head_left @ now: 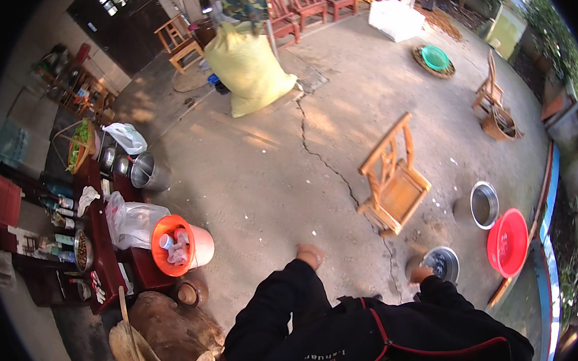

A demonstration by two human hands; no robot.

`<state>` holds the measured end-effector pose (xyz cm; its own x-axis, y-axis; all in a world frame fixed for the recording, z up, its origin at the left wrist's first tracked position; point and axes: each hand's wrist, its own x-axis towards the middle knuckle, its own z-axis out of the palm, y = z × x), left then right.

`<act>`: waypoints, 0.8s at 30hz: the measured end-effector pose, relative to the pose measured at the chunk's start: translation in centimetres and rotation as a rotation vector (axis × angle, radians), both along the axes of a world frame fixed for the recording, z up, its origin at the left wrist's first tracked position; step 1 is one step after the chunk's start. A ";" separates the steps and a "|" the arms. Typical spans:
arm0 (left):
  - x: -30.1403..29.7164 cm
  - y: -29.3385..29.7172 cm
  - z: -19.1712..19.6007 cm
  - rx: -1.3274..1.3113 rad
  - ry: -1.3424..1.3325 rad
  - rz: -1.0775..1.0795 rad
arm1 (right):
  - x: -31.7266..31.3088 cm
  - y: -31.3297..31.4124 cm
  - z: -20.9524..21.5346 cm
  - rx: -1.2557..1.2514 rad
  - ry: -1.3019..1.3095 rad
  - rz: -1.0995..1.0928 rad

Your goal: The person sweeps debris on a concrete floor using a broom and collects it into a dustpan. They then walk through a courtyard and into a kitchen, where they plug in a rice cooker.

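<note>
My left hand (310, 254) is held out over the concrete floor, in front of my dark sleeve. Nothing shows in it, and its fingers are too blurred to make out. My right hand (421, 275) overlaps the left rim of a round metal pot (450, 263) with water in it. Whether it touches or grips the pot I cannot tell, as its fingers are mostly hidden. Just beyond stands a second metal pot (485, 206), next to a red plastic basin (509, 243). Ahead of my hands is a wooden chair (399, 195).
At the left, an orange-rimmed bucket (202, 247) holds plastic items beside a dark red table (109, 266). Near it stand a brown jar (189, 293) and a tree stump (172, 329). Farther off are a full yellow sack (246, 68), a green basin (435, 58) and another chair (490, 86).
</note>
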<state>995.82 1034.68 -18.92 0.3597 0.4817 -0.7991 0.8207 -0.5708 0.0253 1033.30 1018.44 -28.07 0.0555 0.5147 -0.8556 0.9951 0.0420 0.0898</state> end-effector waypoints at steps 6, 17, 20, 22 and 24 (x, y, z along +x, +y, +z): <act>-27.6 3.6 -0.9 -0.081 -0.219 0.473 | -12.5 16.8 -5.1 0.054 0.396 -0.143; -46.3 23.9 0.6 0.427 -0.632 1.046 | -33.8 50.1 4.5 0.589 0.424 -0.291; -53.3 24.1 -5.8 -0.008 -0.671 1.527 | -34.1 56.1 -1.0 0.128 0.783 -0.004; -57.2 21.7 -8.1 -0.596 -0.678 2.393 | -35.3 60.8 -3.1 -0.411 0.208 -0.128; -59.4 19.5 -7.4 -0.747 -0.487 2.005 | -38.4 66.7 -3.3 -0.549 0.270 0.097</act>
<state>936.41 1054.22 -26.29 0.0942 0.1020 -0.9903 0.0092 0.9946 0.1033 994.93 1085.17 -31.37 -0.2252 -0.0128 -0.9742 0.9690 0.1019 -0.2253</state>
